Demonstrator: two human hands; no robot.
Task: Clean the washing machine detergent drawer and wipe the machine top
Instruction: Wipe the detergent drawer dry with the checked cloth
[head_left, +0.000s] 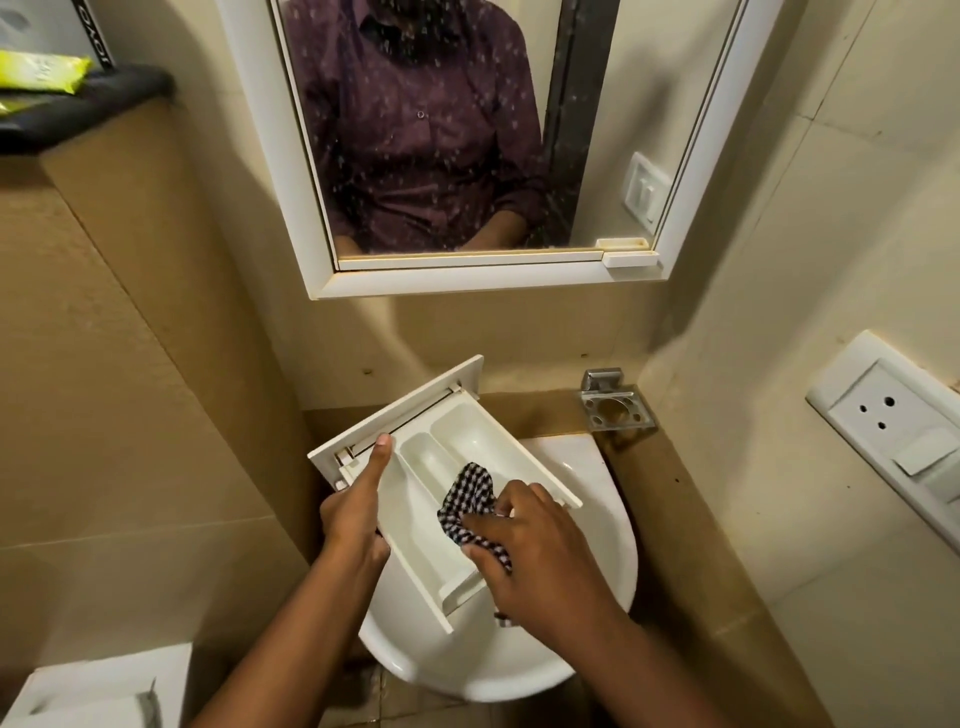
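Note:
A white plastic detergent drawer (415, 457) is held tilted above a white washbasin (597, 519), its front panel pointing up and left. My left hand (356, 514) grips the drawer's left side, thumb lying along its edge. My right hand (530, 551) is closed on a black-and-white checked cloth (467, 493), pressing it into the drawer's large compartment. Two smaller compartments near the front panel are uncovered. Part of the cloth is hidden under my right palm.
A white-framed mirror (322, 218) hangs on the tiled wall above the basin. A metal holder (615, 408) is fixed at the right of the basin. A wall socket and switch plate (893, 426) sits on the right wall. A white appliance corner (98, 686) shows at bottom left.

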